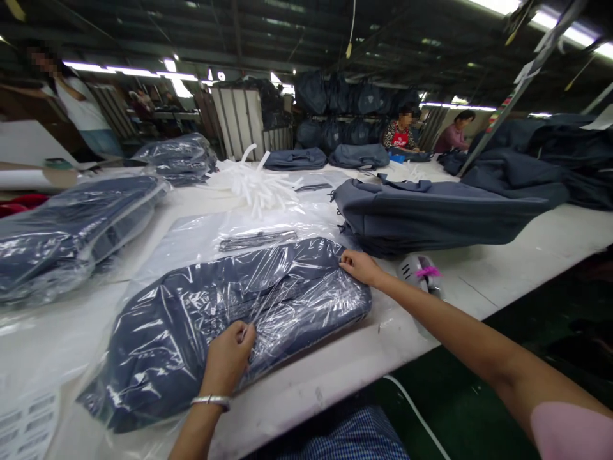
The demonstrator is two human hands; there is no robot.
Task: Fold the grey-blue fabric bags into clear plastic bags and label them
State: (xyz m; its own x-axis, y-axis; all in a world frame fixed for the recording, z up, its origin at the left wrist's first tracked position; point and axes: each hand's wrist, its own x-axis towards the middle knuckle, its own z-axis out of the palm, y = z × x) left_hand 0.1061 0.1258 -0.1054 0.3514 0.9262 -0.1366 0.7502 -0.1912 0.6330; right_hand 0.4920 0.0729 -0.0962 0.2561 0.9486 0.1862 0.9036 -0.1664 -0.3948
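A dark blue backpack (pixel 158 345) lies flat in front of me inside a clear plastic bag (pixel 282 306). My left hand (pixel 228 358), with a bracelet at the wrist, is closed on the plastic near the front edge, pulling creases into the film. At the far right end, my right hand (pixel 360 266) pinches the plastic by the backpack's upper corner. Just beyond that hand rests a stack of unwrapped dark blue bags (pixel 431 211). A tape dispenser (pixel 421 273) with a pink ribbon stands right of my right hand, partly behind my forearm.
Wrapped bags (pixel 76 223) are piled at the left. White strips (pixel 253 182) lie heaped at mid-table beside flat plastic bags (pixel 191 236). A label sheet (pixel 31 421) is at the near left. A slanted pole (pixel 502 108) rises at the right. Several people work farther back.
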